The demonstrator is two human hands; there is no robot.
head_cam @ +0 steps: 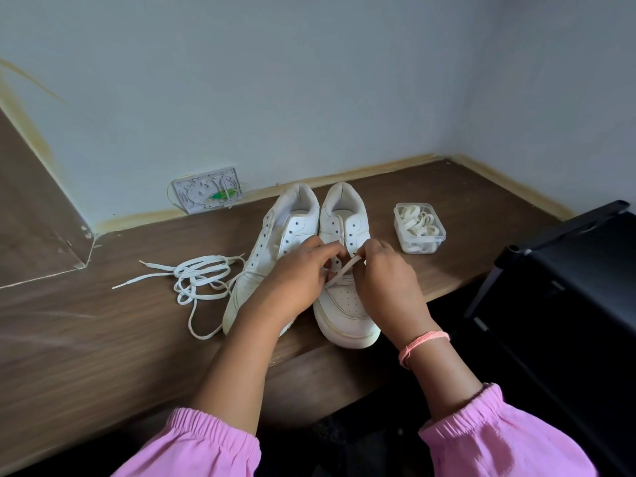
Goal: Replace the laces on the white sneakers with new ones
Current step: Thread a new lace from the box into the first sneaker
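Far left against the wall leans a small white plastic panel (205, 189) with a green bit on it, out of play. On the wooden desk (86, 332) just left of the shoes lies a loose white lace (192, 277) in a tangled heap, probably one pulled out and set aside to keep the work area free. Next, the left sneaker (272, 249) sits with its eyelets bare, touching its partner. The left hand (296, 284) reaches across it, fingers curled in at the lower eyelets of the right sneaker (344, 304), seemingly steadying the lace there; exactly what it pinches is hidden. The right hand (389, 280) pinches the lace end (351, 265) between thumb and fingertips, holding it taut and angled upward, likely to work it through an eyelet. Only the lowest rows look threaded. Further right, well apart from the shoes, a clear lidless plastic tub (402, 242) holds coiled off-white laces (418, 223).
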